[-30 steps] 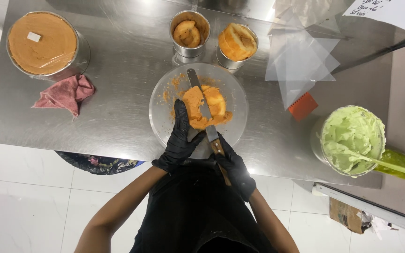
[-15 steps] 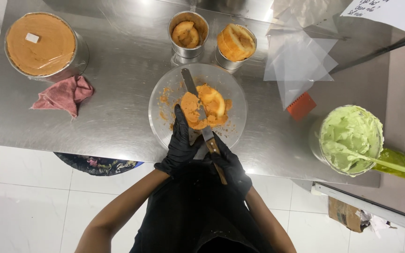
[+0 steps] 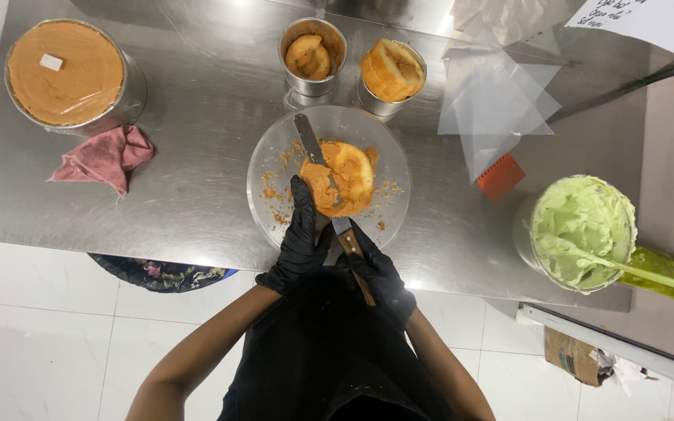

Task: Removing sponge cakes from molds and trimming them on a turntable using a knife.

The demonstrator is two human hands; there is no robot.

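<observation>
A small round orange cake [image 3: 346,178] sits on a clear round plate [image 3: 274,156] scattered with crumbs. My left hand [image 3: 302,242], in a black glove, rests its fingers against the cake's near left side. A long knife [image 3: 311,144] with a wooden handle lies across the cake, blade tip pointing to the far left. My right hand [image 3: 380,273], also gloved in black, is closed on the knife's handle at the plate's near edge.
Two metal tins [image 3: 313,54] [image 3: 390,74] holding cakes stand behind the plate. A large covered orange cake [image 3: 64,74] and a pink cloth [image 3: 103,158] are at left. Clear sheets [image 3: 501,101], an orange scraper [image 3: 501,177] and a bowl of green cream [image 3: 579,230] lie at right.
The knife has slid and swung left across the cake, its tip now over the plate's far left. My left hand's fingers stay against the cake.
</observation>
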